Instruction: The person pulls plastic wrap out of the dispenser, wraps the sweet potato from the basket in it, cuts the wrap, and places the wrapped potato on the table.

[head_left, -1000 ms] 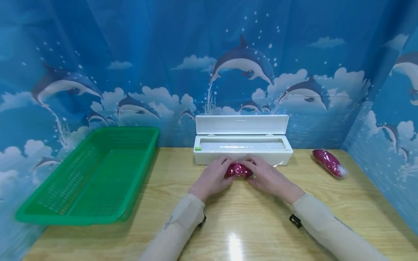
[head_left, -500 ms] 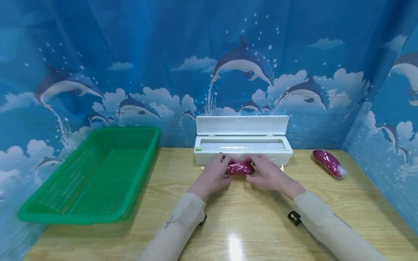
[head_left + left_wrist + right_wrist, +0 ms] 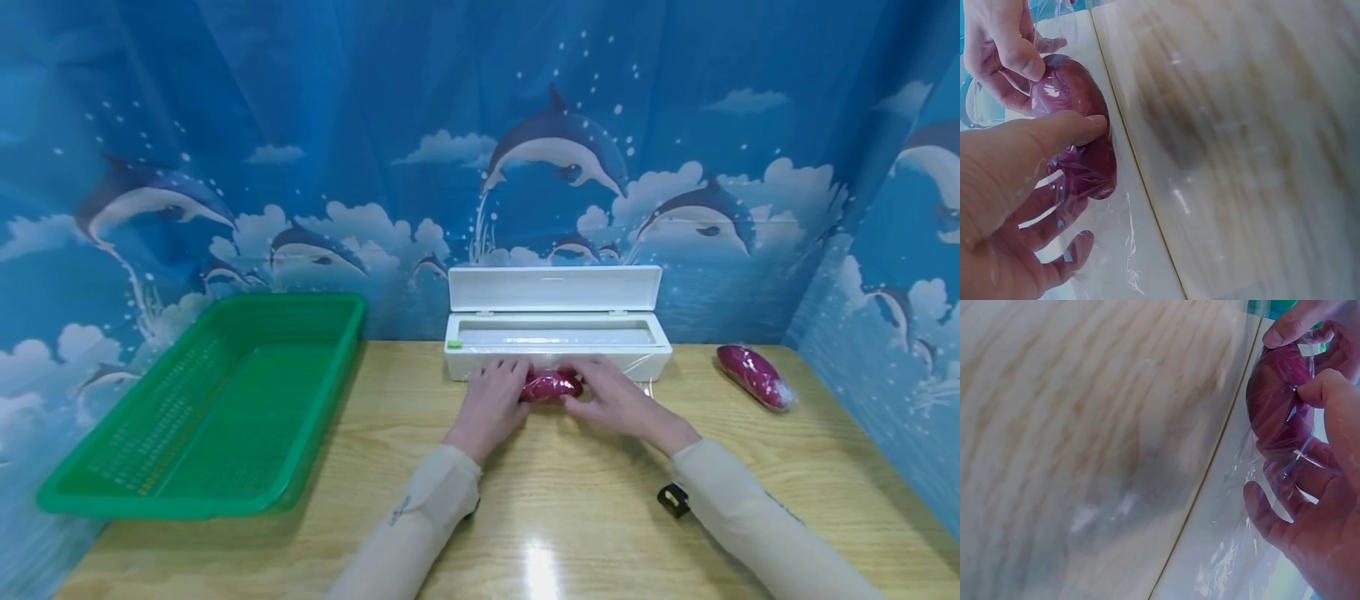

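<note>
A dark red-purple sweet potato sits at the front of the white cling film box, with clear cling film around it. My left hand holds its left end, thumb on the near side and fingers beyond. On the other end, my right hand grips with thumb and fingers. In the left wrist view the sweet potato shows shiny film creases and the left thumb lies across it. The white box has its lid raised, and a film roll shows inside.
A second sweet potato, film-wrapped, lies at the back right of the wooden table. At the left stands a green plastic basket. A dolphin-print curtain backs the table.
Both hands keep hold of the sweet potato, which has turned slightly. My left hand has shifted, its fingers now lying flatter over the left end. Box, basket and second sweet potato stay put.
</note>
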`<state>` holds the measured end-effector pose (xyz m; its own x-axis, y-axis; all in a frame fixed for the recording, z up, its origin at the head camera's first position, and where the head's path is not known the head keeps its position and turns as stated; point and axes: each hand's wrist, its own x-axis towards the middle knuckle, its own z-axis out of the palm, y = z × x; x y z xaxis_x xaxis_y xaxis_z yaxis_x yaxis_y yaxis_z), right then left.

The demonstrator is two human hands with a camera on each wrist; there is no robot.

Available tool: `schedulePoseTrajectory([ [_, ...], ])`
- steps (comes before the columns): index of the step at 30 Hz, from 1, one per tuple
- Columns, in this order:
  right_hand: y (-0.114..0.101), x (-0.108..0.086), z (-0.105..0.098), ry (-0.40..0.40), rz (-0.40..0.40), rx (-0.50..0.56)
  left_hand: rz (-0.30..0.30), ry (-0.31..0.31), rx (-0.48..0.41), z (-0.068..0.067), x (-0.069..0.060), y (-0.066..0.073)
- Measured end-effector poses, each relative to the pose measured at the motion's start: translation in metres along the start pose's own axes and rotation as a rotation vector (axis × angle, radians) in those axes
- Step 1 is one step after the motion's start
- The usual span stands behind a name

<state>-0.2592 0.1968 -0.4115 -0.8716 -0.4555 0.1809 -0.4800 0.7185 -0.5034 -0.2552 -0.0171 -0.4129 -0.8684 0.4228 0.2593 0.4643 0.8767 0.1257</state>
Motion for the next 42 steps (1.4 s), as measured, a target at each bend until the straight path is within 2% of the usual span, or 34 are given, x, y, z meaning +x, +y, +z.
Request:
schedulePoseTrajectory([
  [6,0.0,0.005,0.003,-0.003,-0.083,-0.013,-0.014,-0.021,0.029,0.001,0.001,0.001],
  [14,-0.002,0.002,0.007,0.012,-0.058,-0.101,-0.015,-0.061,0.015,0.001,0.001,0.0],
  [18,-0.004,-0.004,0.005,0.031,-0.058,-0.158,0.004,-0.065,-0.06,-0.004,-0.002,-0.002],
  [21,-0.005,-0.008,0.001,0.034,-0.072,-0.173,0.003,-0.072,-0.167,-0.008,-0.005,-0.005],
  [25,-0.005,-0.014,-0.005,0.034,-0.111,-0.177,-0.029,-0.063,-0.312,-0.014,-0.009,-0.012],
  [29,-0.004,-0.019,-0.009,0.036,-0.135,-0.19,-0.064,0.007,-0.371,-0.025,-0.013,-0.027],
  [32,-0.006,-0.022,-0.012,0.043,-0.138,-0.217,-0.094,0.101,-0.39,-0.032,-0.014,-0.044],
  [35,-0.009,-0.022,-0.014,0.062,-0.143,-0.239,-0.156,0.151,-0.394,-0.035,-0.013,-0.063],
  [38,-0.014,-0.018,-0.016,0.095,-0.16,-0.249,-0.23,0.126,-0.4,-0.034,-0.01,-0.081],
  [42,-0.022,-0.005,-0.016,0.147,-0.213,-0.239,-0.275,0.063,-0.413,-0.03,-0.005,-0.099],
])
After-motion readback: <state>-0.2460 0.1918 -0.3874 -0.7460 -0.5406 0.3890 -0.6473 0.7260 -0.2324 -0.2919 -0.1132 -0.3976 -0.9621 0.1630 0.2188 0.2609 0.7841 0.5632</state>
